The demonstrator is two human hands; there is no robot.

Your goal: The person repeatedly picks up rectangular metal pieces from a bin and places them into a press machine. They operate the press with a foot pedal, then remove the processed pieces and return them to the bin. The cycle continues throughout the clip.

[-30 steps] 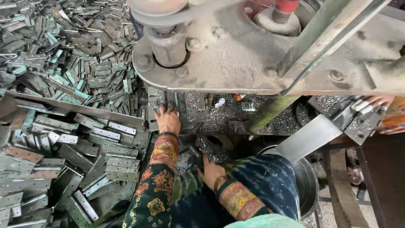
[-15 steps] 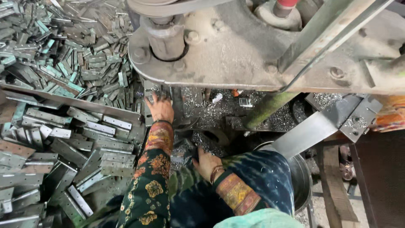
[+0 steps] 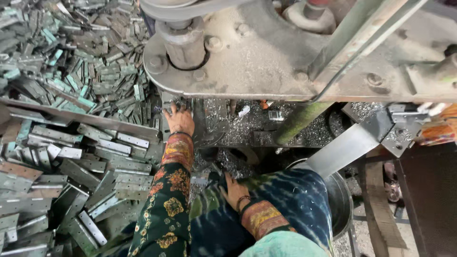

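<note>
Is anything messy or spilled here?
Yes. Shiny metal chips are scattered all over the machine bed beside the left hand. Flat metal hinge plates lie in loose, jumbled heaps on the left, pointing every way rather than stacked.

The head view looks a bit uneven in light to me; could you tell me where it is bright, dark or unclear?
Head view: sharp overall, with even daylight on the pile of metal strips; pale glare on the press plate and the slanted steel chute; deep shadow under the plate, where the left hand reaches; the right hand lies in dim light, its fingers partly hidden by cloth.
</note>
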